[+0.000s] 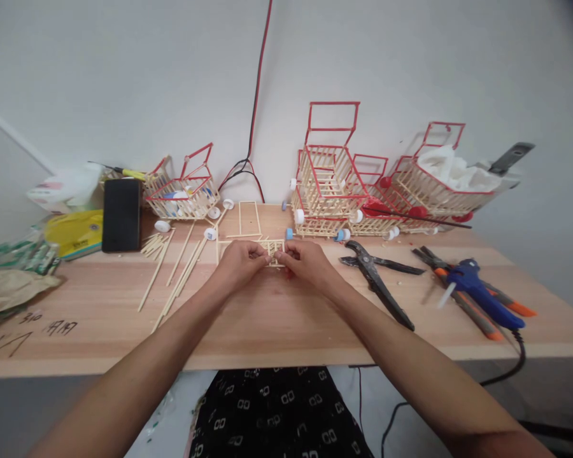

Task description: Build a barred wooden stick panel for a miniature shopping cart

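Stick frame point(272, 244) is handheld, cart point(423, 192) holding white material point(451, 168)

A plain pale-grey wall point(172, 76) is filling the upper half, from ten o'clock to two. At twelve, a red-and-black cable point(259, 70) is hanging against it, branching low down. Between nine and ten, a slim white strip point(14, 135) is slanting downward. A light wood-grained tabletop point(286, 318) is stretching from nine to three, its front edge crossing six; black handwritten marks point(60, 327) are showing at eight. Below, pale grey floor point(179, 407) is appearing at seven, and thin dark cables point(387, 426) are trailing at five. Soft, even light is falling throughout.
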Tool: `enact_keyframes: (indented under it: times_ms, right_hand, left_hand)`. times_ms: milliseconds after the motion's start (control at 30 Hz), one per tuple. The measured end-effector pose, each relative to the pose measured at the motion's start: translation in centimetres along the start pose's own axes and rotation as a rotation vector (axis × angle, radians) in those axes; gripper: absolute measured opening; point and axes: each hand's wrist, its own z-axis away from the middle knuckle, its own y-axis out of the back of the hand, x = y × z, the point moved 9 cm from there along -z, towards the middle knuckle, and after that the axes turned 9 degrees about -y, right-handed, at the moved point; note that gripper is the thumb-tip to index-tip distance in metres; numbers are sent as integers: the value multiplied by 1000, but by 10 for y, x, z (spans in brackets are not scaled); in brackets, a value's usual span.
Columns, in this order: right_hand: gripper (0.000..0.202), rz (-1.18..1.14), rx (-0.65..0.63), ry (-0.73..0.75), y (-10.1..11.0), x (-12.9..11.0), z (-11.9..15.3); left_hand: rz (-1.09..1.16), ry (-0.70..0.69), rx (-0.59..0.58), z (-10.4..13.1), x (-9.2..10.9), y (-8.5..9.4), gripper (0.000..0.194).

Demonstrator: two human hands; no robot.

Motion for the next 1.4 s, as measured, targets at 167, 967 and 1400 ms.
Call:
enact_keyframes:
  times_ms: [167,967,1400]
  right_hand:
    - [27,-21,-19,-12,-1,0,1]
    - [26,-57,-21,-31,-3,5,0]
    - [24,-40,-30,-41,-3,3,0]
  left_hand:
    - [-4,-1,0,-1,-1,0,20]
    - [-19,-3,24,0,-8,0,17]
    - [2,-19,23,1,-6,1,22]
